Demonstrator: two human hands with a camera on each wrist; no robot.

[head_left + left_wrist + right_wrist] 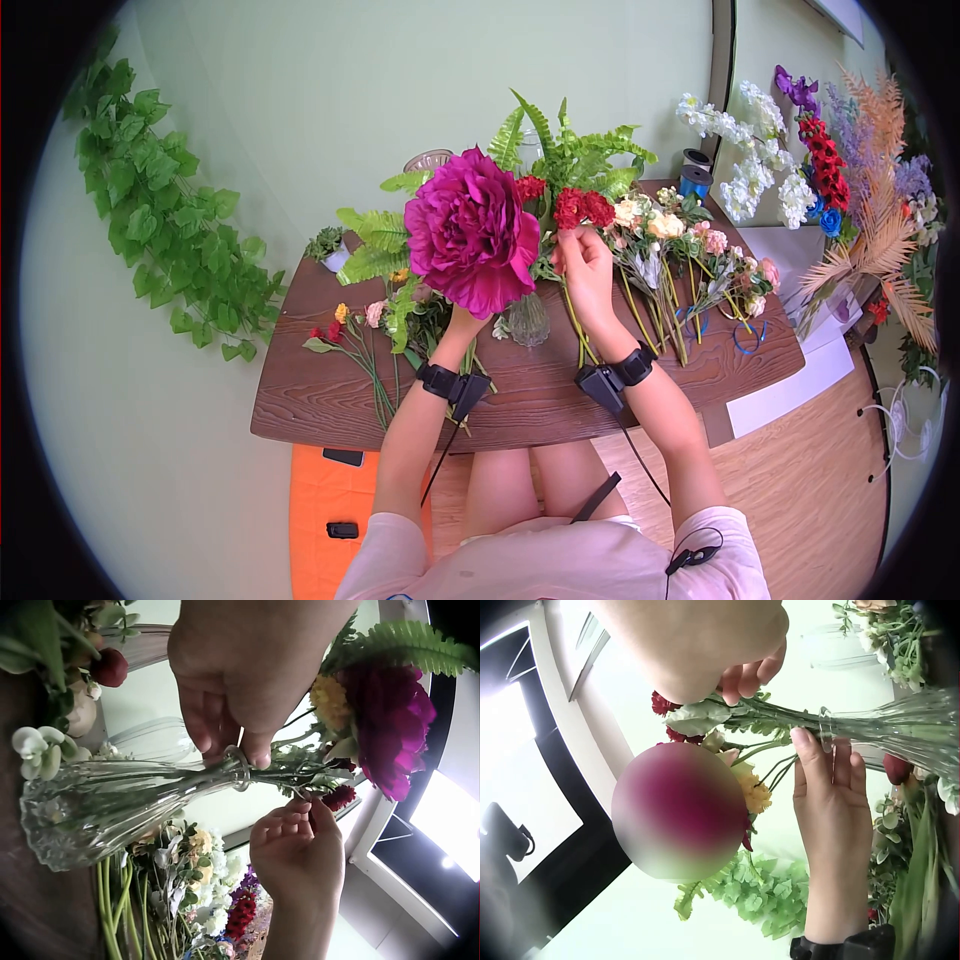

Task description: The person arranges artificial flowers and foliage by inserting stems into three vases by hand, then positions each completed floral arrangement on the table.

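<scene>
A clear ribbed glass vase (112, 795) stands on the wooden table with a bunch of stems in its neck. My left hand (240, 682) grips the vase at its rim, thumb on one side and fingers on the other. A large magenta peony (470, 235) leans out over that hand and hides most of it in the head view. My right hand (588, 262) pinches just under a ruffled red flower (583, 208) at the right of the bouquet. Green fern fronds (590, 150) rise at the back, and a yellow flower (330, 701) sits beside the peony.
Loose cream and pink flowers (665, 225) with long stems lie right of the vase. More cut stems (370, 360) lie at left, near a small potted plant (335, 250). Ribbon spools (695, 180) stand at the back right, before tall dried and purple flowers (850, 190).
</scene>
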